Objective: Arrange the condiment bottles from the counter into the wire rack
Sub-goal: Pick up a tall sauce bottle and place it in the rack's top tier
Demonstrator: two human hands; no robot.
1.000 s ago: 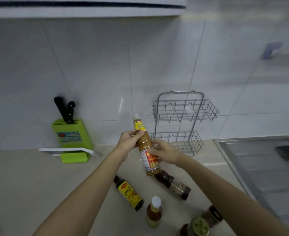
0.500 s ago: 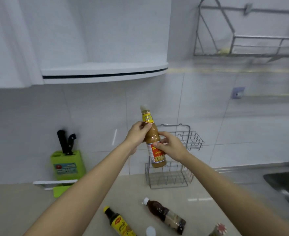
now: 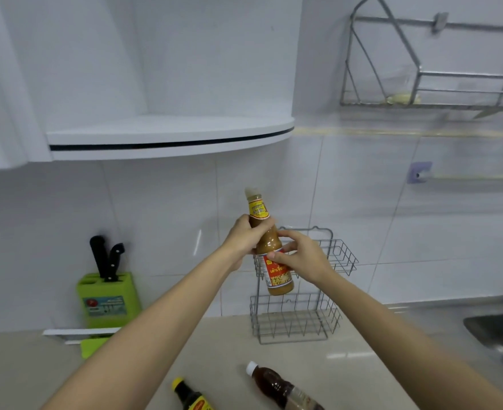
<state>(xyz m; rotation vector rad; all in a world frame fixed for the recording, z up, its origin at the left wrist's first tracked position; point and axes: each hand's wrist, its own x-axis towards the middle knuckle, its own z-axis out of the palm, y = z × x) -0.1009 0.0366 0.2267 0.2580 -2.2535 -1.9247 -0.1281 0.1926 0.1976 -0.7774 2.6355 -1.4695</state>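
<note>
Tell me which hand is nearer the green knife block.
Left. The left hand, gripping the sauce bottle at its neck, sits on the side toward the knife block; the right hand holds the bottle's far side.

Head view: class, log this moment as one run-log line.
stage: carrying | hands: left hand at neck, right hand on label | held: tan sauce bottle, upright | wire rack: empty | counter: two bottles lying
</note>
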